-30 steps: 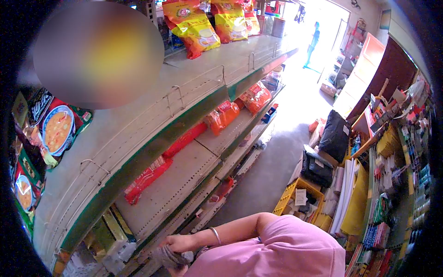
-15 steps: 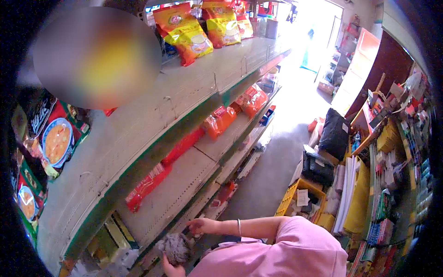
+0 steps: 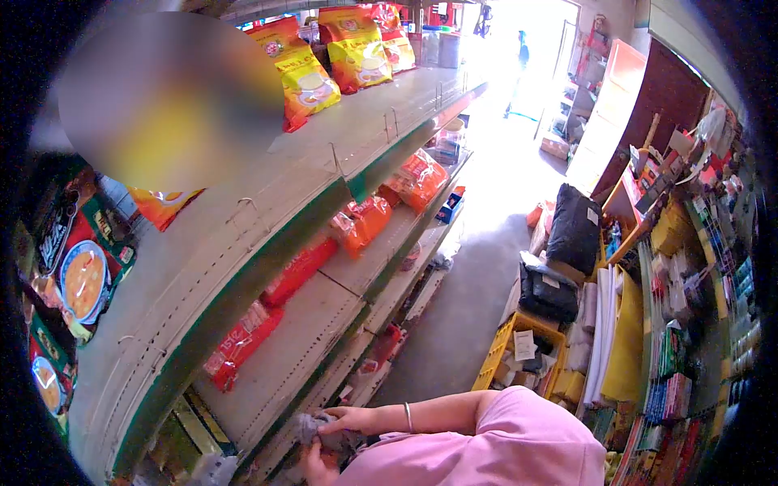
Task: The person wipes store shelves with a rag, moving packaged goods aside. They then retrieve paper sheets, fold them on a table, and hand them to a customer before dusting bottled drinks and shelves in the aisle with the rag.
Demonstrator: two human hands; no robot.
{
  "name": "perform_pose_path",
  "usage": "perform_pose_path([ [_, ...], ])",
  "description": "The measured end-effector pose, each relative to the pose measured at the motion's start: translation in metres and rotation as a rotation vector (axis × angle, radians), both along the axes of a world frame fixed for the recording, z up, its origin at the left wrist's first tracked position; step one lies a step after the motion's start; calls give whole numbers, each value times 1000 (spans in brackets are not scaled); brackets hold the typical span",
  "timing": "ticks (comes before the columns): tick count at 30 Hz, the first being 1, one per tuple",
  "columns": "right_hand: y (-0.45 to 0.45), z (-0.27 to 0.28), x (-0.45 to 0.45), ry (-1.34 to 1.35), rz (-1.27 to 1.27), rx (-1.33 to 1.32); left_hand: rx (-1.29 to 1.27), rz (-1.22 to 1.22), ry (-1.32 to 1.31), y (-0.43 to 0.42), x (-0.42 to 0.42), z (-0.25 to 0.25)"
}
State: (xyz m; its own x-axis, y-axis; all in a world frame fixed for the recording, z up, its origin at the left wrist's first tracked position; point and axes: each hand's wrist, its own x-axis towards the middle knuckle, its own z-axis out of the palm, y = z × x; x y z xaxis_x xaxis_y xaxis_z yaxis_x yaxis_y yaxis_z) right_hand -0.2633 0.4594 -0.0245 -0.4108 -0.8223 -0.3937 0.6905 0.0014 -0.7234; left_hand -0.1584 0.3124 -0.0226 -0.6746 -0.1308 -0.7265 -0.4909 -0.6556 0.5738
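"Gripping what?"
"Holding a crumpled grey cloth (image 3: 311,425) near the lower shelf (image 3: 300,336) in a closed right grip (image 3: 350,419); touching it with the left grip (image 3: 318,467), but cannot tell how far closed."
"Reading anything?"
"Only print too blurred on red packets (image 3: 245,343) and yellow-red bags (image 3: 356,57)."

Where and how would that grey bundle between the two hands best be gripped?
The grey bundle is probably best gripped round its crumpled middle from opposite sides: right hand from above in the picture, left hand from below. It looks soft and bunched, with no handle visible, so a spread grip should hold better than an edge pinch.
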Motion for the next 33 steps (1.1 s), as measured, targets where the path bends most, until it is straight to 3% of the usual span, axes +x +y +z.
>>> perform_pose_path([
  [8, -6, -32, 2, 357, 5, 144, -136, -54, 6, 9, 4, -4],
  [10, -1, -19, 1, 445, 1, 140, -303, -110, -24, 16, 1, 13],
  [13, 4, -9, -2, 611, 4, 175, -782, -240, -295, 38, -5, 76],
  [16, 5, -4, -5, 603, 8, 90, -933, -133, 15, 26, 5, 38],
  [19, -7, -17, 0, 670, 12, -88, -679, -69, 96, 17, 10, 15],
  [22, -10, -18, 6, 795, 7, 16, -375, -8, 55, 15, 14, 2],
  [25, -10, -17, -2, 1243, 48, 110, -240, 34, 47, 12, 16, -8],
  [28, -9, -8, -8, 1214, 228, 216, -177, 66, 48, 8, 17, -14],
  [31, 5, 31, -2, 1501, -150, 160, -134, 89, 55, 1, 16, -19],
  [33, 2, 31, -4, 1706, -111, -26, -110, 103, 57, -1, 16, -22],
])
